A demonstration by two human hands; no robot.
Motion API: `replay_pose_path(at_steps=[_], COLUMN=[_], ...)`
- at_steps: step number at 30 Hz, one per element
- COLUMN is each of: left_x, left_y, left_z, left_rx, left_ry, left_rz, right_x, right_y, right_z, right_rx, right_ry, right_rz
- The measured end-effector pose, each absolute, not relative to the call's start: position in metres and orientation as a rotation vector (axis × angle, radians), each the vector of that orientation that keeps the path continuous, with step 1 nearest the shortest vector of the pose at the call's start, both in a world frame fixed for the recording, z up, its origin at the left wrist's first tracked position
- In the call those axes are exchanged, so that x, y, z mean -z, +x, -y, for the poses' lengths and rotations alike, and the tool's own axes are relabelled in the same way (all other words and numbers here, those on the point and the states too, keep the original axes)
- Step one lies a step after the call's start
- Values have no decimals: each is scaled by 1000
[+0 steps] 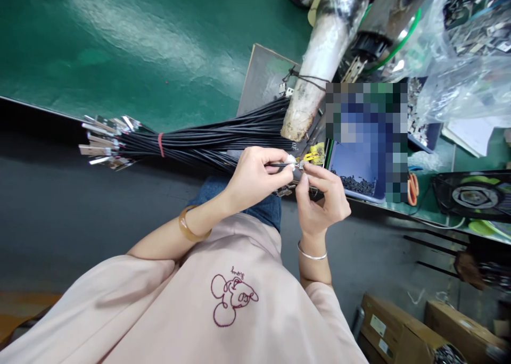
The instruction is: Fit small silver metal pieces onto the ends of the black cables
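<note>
My left hand [255, 175] is closed in a pinch around a thin black cable [278, 165], near its end. White coverings show on those fingertips. Facing it, my right hand [324, 196] pinches a small silvery piece [301, 165] against the cable's end; its exact kind is too small to tell. Just beyond my hands lies a bundle of black cables [207, 139], tied by a red band [161, 144], with flat metal ends [106, 143] at the left. A yellow-handled tool [312, 155] sits right behind my fingertips.
A wrapped white tube-like machine part [313, 76] slants down over the green table [120, 39]. To the right stand a blue bin [359, 156] with small black pieces, orange-handled scissors [412, 188], a black fan [475, 196] and plastic bags of metal parts [479, 44]. Cardboard boxes [395, 327] are on the floor.
</note>
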State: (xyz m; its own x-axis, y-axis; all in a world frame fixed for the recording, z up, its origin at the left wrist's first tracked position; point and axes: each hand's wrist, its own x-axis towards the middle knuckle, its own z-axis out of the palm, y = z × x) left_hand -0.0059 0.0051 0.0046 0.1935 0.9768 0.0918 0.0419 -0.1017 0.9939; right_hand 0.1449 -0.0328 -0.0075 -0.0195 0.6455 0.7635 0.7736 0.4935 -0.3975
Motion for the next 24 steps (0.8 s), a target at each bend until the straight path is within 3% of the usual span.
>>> replay_pose_path(at_steps=[7, 24], left_x=[-2, -3], left_y=[-6, -2], left_z=[-4, -5], left_rx=[-1156, -1194], left_ry=[1532, 1394], left_rz=[-1073, -1119], right_x=[-5, -11], right_y=[143, 142], right_z=[35, 29], right_rx=[-390, -107], right_ry=[-1411, -1327], right_rz=[1534, 1743])
